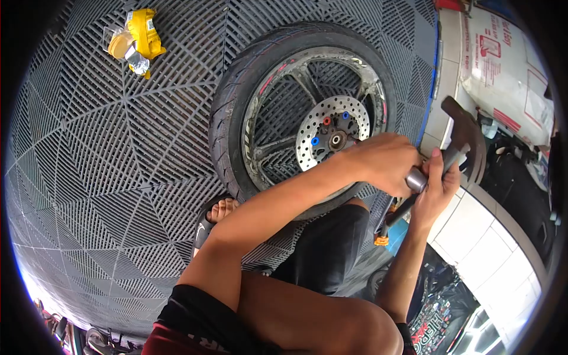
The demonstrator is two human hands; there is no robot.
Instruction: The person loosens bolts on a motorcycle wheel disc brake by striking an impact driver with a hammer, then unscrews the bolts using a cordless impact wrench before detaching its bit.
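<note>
My left hand (387, 163) is closed in a fist near the right side of the wheel. A shiny metal cylinder (417, 179), like a socket, sticks out of it toward my right hand. My right hand (436, 186) is wrapped around the grey and dark handle of a hammer (454, 157), thumb along it; the dark head shows beyond the fingers. Below my forearm and behind it lies a motorcycle wheel (253, 127) with its tyre on, flat on the floor. Its drilled brake disc (306, 145) faces up, with blue and red bolts around the hub (336, 140).
Grey slatted floor tiles (118, 148) spread around the wheel. A torn yellow packet (145, 32) lies at upper left. On the right, a white tiled ledge (479, 231) borders a white printed sack (506, 71) and a black bag (509, 183). My sandalled foot (222, 210) is beside the tyre.
</note>
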